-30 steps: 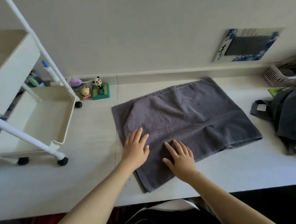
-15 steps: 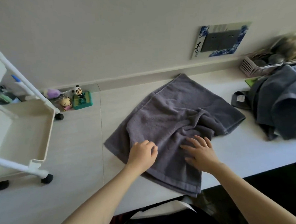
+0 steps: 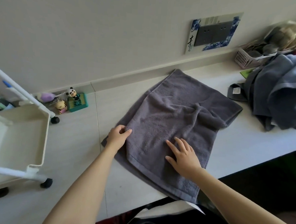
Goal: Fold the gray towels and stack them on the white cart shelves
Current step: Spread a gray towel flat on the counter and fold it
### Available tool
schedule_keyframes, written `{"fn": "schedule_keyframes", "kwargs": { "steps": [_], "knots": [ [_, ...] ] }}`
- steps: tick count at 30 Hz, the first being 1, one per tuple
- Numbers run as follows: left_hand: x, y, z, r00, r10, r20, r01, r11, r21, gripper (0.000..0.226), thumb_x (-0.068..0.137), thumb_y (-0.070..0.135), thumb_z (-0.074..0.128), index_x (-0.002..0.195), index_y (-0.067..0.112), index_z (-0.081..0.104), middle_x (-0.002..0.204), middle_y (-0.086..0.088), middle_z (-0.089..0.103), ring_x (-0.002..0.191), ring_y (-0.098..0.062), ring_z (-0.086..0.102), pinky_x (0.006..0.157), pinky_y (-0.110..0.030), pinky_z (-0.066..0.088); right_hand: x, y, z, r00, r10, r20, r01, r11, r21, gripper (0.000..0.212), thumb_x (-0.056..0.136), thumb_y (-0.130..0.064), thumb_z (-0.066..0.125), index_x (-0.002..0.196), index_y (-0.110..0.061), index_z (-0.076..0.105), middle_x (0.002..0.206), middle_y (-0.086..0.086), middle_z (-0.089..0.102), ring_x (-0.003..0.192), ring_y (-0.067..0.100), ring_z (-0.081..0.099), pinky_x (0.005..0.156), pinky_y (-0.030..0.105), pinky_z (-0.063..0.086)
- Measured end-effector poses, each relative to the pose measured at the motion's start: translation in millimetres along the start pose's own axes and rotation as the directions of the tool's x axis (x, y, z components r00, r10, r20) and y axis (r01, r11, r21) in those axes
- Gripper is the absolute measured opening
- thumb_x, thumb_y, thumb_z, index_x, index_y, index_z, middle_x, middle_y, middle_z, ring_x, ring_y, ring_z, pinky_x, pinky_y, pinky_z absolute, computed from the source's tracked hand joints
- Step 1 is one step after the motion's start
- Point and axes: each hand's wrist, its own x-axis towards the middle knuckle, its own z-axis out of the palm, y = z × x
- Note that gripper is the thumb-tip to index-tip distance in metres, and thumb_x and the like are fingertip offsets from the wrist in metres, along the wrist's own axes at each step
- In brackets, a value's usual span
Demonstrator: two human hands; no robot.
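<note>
A gray towel (image 3: 174,113) lies folded and a little rumpled on the white tabletop (image 3: 76,151), one corner hanging over the near edge. My left hand (image 3: 117,136) pinches the towel's left edge between thumb and fingers. My right hand (image 3: 182,154) rests flat on the towel's lower middle with fingers spread. The white cart (image 3: 20,139) stands on the table at the left, and its lower shelf is an open bin with nothing visible in it. A heap of unfolded gray and blue towels (image 3: 281,98) lies at the right.
Small figurines, a panda on a green box (image 3: 76,99) among them, sit by the wall next to the cart's wheel (image 3: 55,119). A pink basket (image 3: 246,58) stands at the back right. A blue-patterned socket panel (image 3: 215,32) is on the wall.
The towel has been turned and drawn toward me, and its right part has bunched. My left hand went from flat to pinching the left edge. The view swung right.
</note>
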Motion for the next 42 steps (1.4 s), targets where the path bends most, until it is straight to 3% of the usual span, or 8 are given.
{"fn": "schedule_keyframes", "kwargs": {
  "steps": [2,6,14,21,28,33,39,42],
  "knots": [
    [-7,11,-4,1.000,0.025,-0.012,-0.027,0.991,-0.129,0.020,0.078,0.031,0.067,0.074,0.019,0.052,0.083,-0.004,0.057,0.078,-0.020,0.052,0.068,-0.029,0.042,1,-2,8,0.999,0.029,0.044,-0.027,0.999,-0.042,0.064,0.093,-0.063,0.021,0.150,-0.036,0.007,0.155,0.007,0.017,0.142,0.030,0.013,0.115,0.042,0.013],
    [-10,22,-21,0.979,0.044,-0.200,-0.092,0.968,-0.236,0.024,0.086,0.017,0.061,0.071,0.016,0.043,0.072,-0.001,0.049,0.072,-0.018,0.045,0.063,-0.030,0.034,5,-11,-2,0.992,0.119,-0.035,-0.121,0.990,-0.078,0.070,0.086,-0.066,0.018,0.146,-0.032,0.028,0.119,0.011,0.056,0.103,0.034,0.052,0.083,0.044,0.044],
    [1,-23,-41,0.990,-0.029,-0.138,0.081,0.920,0.384,0.040,0.087,0.031,0.063,0.118,0.008,0.052,0.120,-0.016,0.058,0.111,-0.035,0.055,0.089,-0.039,0.045,5,-20,7,0.996,0.094,-0.006,-0.093,0.979,-0.183,0.073,0.082,-0.070,0.023,0.132,-0.026,0.053,0.102,0.020,0.061,0.084,0.037,0.055,0.066,0.044,0.045],
    [3,-24,-40,0.966,0.016,-0.259,0.122,0.853,0.507,0.029,0.097,0.022,0.046,0.112,-0.001,0.053,0.116,-0.025,0.053,0.108,-0.041,0.052,0.086,-0.042,0.042,-2,-31,15,0.989,0.148,0.028,-0.143,0.981,-0.133,0.081,0.085,-0.073,0.007,0.131,-0.026,0.054,0.117,0.031,0.058,0.105,0.047,0.057,0.080,0.058,0.048],
    [1,-42,-31,0.946,0.152,-0.288,0.050,0.806,0.589,0.030,0.090,0.025,0.060,0.108,0.001,0.056,0.113,-0.024,0.054,0.108,-0.040,0.048,0.085,-0.047,0.039,-3,-31,22,0.990,0.139,0.016,-0.137,0.985,-0.103,0.081,0.083,-0.076,0.012,0.134,-0.025,0.050,0.126,0.031,0.053,0.115,0.048,0.052,0.095,0.064,0.036],
    [-18,-35,-8,0.865,0.473,-0.167,-0.256,0.703,0.664,0.033,0.081,0.034,0.050,0.099,0.011,0.066,0.104,-0.014,0.060,0.093,-0.036,0.057,0.083,-0.044,0.042,-1,-36,25,0.999,0.007,-0.039,-0.011,0.994,-0.105,0.075,0.083,-0.075,0.021,0.137,-0.027,0.042,0.137,0.021,0.048,0.125,0.045,0.045,0.104,0.055,0.017],
    [-29,-47,15,0.948,0.311,0.067,-0.270,0.674,0.687,0.077,0.080,0.056,0.021,0.140,0.013,0.044,0.147,-0.021,0.036,0.136,-0.039,0.033,0.110,-0.058,0.020,0,-50,24,0.974,-0.170,-0.149,0.181,0.981,0.065,0.058,0.072,-0.065,0.045,0.114,-0.027,0.058,0.111,0.007,0.057,0.100,0.028,0.050,0.083,0.045,0.050],
    [-32,-46,10,0.935,0.348,0.066,-0.301,0.684,0.664,0.079,0.079,0.058,0.015,0.144,0.017,0.039,0.153,-0.019,0.025,0.141,-0.035,0.023,0.113,-0.055,0.011,-2,-57,32,0.924,-0.328,-0.196,0.363,0.913,0.186,0.040,0.072,-0.061,0.053,0.098,-0.032,0.062,0.093,-0.004,0.056,0.085,0.018,0.046,0.072,0.031,0.047]
  ]
}}
